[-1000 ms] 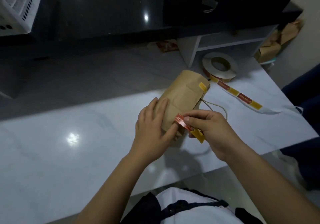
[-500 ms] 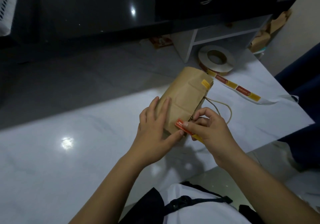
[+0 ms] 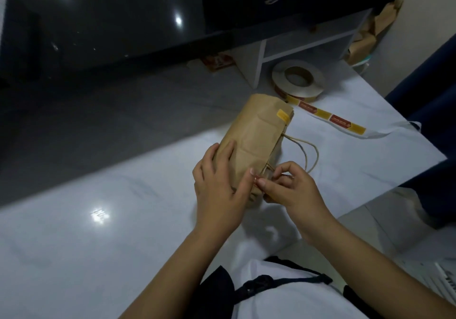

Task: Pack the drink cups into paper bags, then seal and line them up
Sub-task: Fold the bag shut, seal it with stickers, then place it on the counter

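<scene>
Sticker [image 3: 256, 178] now pressed to paper bag [image 3: 256, 131], mostly hidden between hands [image 3: 219, 187] [image 3: 293, 190]

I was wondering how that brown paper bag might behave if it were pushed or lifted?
The paper bag looks creased and thin, so it would probably dent under a tight grip. Lying on its side, rounded, it may roll if pushed. Its twine handles likely flop.

Unseen: bag [image 3: 256, 131] contents; red sticker [image 3: 256, 178] mostly covered.

left hand [image 3: 219, 191] flat, right hand [image 3: 292, 191] fingers pinching
</scene>
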